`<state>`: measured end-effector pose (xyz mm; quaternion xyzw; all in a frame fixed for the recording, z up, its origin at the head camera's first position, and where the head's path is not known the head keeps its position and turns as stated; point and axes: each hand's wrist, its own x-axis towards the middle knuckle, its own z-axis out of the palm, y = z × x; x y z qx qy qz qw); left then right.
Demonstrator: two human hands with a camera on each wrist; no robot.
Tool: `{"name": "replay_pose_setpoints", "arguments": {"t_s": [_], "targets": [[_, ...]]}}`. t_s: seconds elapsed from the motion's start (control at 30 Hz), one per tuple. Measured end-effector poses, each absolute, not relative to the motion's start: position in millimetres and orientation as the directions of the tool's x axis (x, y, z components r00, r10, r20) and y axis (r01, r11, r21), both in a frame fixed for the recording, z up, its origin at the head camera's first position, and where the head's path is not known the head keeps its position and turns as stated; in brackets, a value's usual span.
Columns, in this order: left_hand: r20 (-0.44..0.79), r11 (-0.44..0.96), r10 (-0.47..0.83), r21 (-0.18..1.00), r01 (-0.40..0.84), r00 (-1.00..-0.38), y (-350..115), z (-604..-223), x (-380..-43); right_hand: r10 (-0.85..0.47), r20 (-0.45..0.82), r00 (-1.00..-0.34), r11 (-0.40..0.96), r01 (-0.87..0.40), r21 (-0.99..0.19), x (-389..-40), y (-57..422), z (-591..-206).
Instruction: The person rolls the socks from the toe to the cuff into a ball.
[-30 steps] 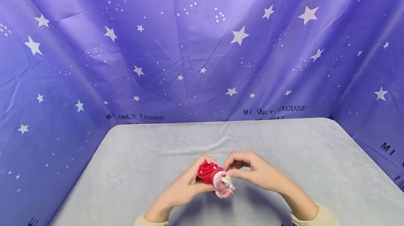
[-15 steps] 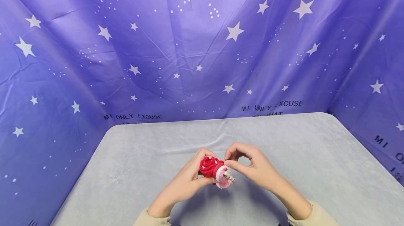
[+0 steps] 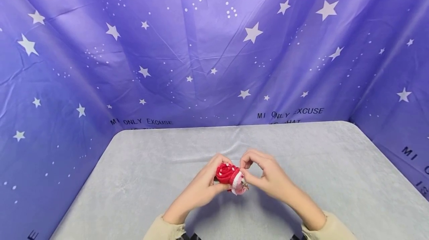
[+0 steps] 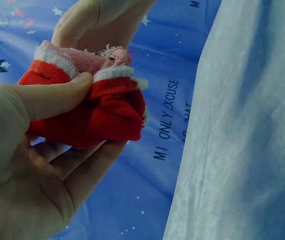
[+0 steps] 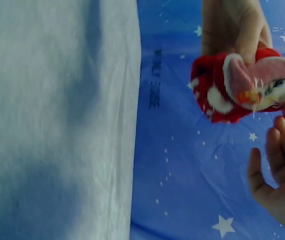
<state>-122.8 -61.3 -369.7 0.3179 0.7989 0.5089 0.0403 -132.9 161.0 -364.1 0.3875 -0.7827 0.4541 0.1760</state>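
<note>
A rolled-up red sock (image 3: 228, 173) with white spots is held above the table. Its turned edge is white, with pink fabric and loose threads showing inside. My left hand (image 3: 203, 186) grips the roll, thumb on the near side and fingers beneath; the left wrist view shows that thumb (image 4: 57, 100) pressing near the white edge. From the other side, my right hand (image 3: 269, 174) pinches the edge of the sock between thumb and index finger. In the right wrist view the loose threads (image 5: 255, 95) hang out of the pink opening, and the remaining right fingers are loosely bent.
A grey cloth-covered table (image 3: 161, 150) with rounded corners lies under both hands. Behind it and at the sides hangs a purple-blue curtain (image 3: 201, 53) with white stars and black lettering. Cream sleeves (image 3: 164, 229) cover the forearms.
Both hands and the sock have risen slightly in the head view. My right fingertips have shifted along the sock's edge, and the opening looks narrower, with fewer threads showing.
</note>
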Motion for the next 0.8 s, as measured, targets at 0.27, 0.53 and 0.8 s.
{"name": "replay_pose_setpoints", "arguments": {"t_s": [0.27,0.53,0.8], "targets": [[0.397,0.201,0.589,0.771,0.604,-0.704,-55.8,-367.0,-121.0,-0.47,0.608,-0.639,0.226,-0.753,-0.617,-145.2,164.7,-369.7],[0.318,0.286,0.473,0.827,0.484,-0.822,-45.6,-364.1,-120.2,-0.466,0.442,-0.766,0.15,-0.561,-0.814,-147.5,168.1,-377.7],[0.256,0.273,0.346,0.893,0.358,-0.903,-40.0,-368.7,-133.4,-0.199,0.664,-0.721,0.381,-0.681,-0.625,-137.3,158.1,-371.6]]}}
